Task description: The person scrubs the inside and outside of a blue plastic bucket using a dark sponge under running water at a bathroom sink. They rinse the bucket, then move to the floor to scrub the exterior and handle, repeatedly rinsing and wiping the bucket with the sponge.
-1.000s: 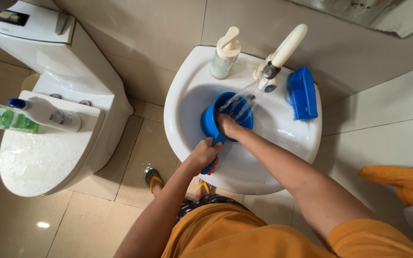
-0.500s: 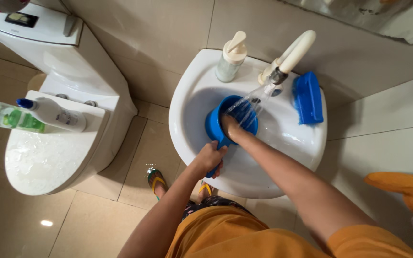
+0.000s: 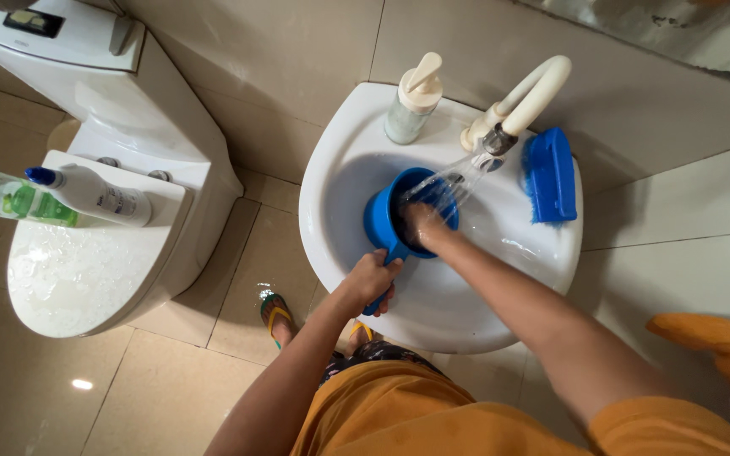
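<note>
In the middle of the frame a blue cup (image 3: 386, 215) with a long handle sits in a white sink (image 3: 433, 295). The left hand (image 3: 369, 283) is wrapped tight around the handle, with its fingers (image 3: 384, 295) curled closed on it. The right hand (image 3: 420, 224) is pushed down inside the cup, so its fingers are hidden and I cannot tell if they are open or closed. Water runs from the cream tap (image 3: 521, 101) into the cup and over the right hand.

A soap bottle (image 3: 411, 101) stands on the sink rim at the top, left of the tap. A blue scrub brush (image 3: 549, 176) lies on the rim to the right of the tap. At the left of the frame is a white toilet (image 3: 86, 262) with its lid down and wet. A white bottle (image 3: 90, 196) and a clear green bottle (image 3: 10, 201) lie on the lid's back edge. An orange cloth (image 3: 720, 338) shows at the right edge.
</note>
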